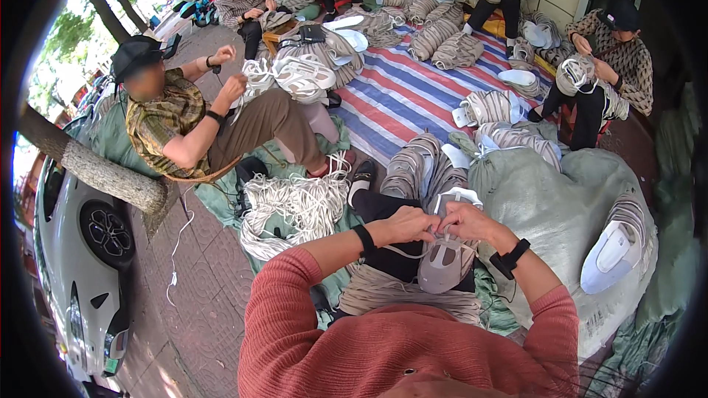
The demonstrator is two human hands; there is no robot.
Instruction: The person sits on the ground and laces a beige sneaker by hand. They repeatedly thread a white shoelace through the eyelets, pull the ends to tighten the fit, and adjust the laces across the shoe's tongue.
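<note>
A beige and grey shoe upper (pixel 442 271) rests on my lap, its toe toward me. Over its throat both hands meet, fingers pinched close together. My left hand (pixel 410 225) grips a pale shoelace, a loose length of which trails to the left below it. On the other side my right hand (pixel 467 222) is also closed at the lacing, thumb and fingers pinched on the lace. The exact threading between the fingertips is too small to make out. Under the shoe upper, across my lap, lies a bundle of nested beige uppers (pixel 405 293).
White shoelaces (pixel 291 202) are heaped at left on green cloth. Stacked uppers (pixel 407 165) stand ahead, a large pale sack (pixel 542 184) at right. Several people sit around a striped sheet (pixel 383 95), handling shoe uppers. A tree trunk (pixel 96 158) and parked car (pixel 88 265) are at left.
</note>
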